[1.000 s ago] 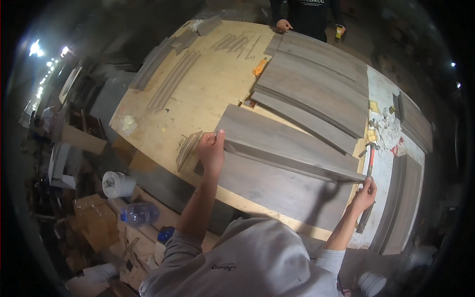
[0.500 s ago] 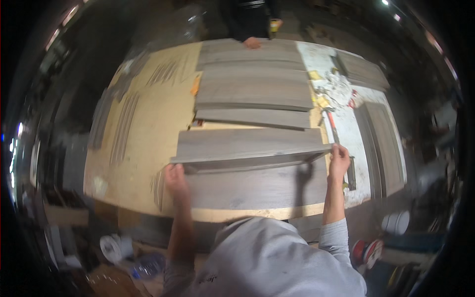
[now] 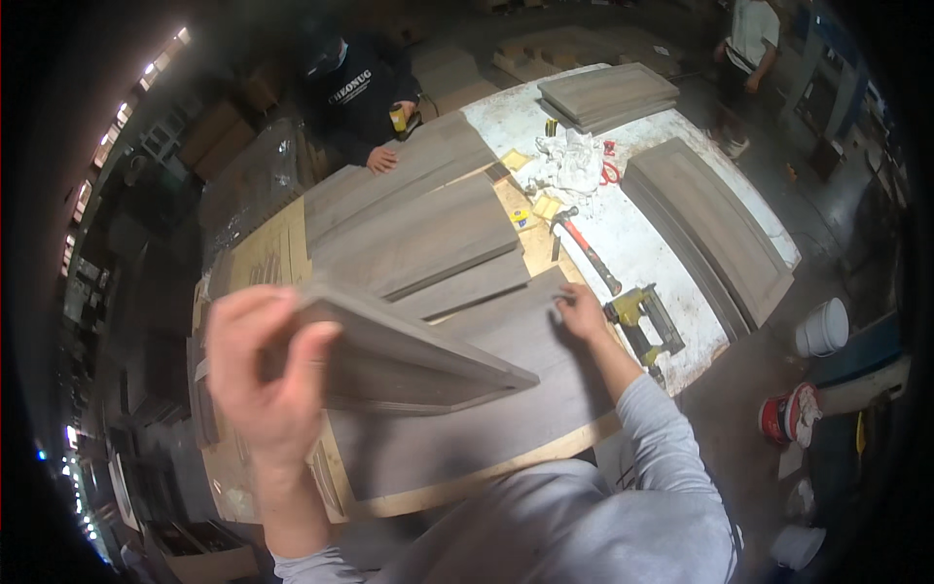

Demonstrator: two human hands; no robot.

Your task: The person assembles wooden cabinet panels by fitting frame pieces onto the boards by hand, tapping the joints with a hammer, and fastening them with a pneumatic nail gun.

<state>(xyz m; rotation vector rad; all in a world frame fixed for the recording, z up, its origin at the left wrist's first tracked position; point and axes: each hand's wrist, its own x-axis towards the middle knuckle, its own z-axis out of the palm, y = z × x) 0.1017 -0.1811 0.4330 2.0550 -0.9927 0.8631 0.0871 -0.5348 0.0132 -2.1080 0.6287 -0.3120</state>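
My left hand [image 3: 268, 375] grips the raised end of a grey-brown wooden panel [image 3: 418, 355] with a ledge along its edge. The panel slants down to the right, its far corner over a flat wooden board [image 3: 467, 438] at the near side of the table. Beside that board's right end is my right hand [image 3: 584, 313], fingers curled near a board corner; a small dark thing shows at the fingertips, too small to name. An olive-green nail gun [image 3: 645, 324] lies right of this hand. Just beyond is a hammer [image 3: 587, 253] with a red and black handle.
More grey boards [image 3: 418, 234] lie across the table. Panels [image 3: 715, 229] are stacked at right, with others [image 3: 608, 95] farther back. White rags [image 3: 569, 165] lie between. A co-worker's hand [image 3: 381, 160] rests on the far boards, the other holding a yellow-black tool [image 3: 399, 120]. Another person [image 3: 751, 44] stands far right.
The panel, earlier held level by both hands, now has its left end lifted high by my left hand. My right hand has let go of its right end. The view has turned right.
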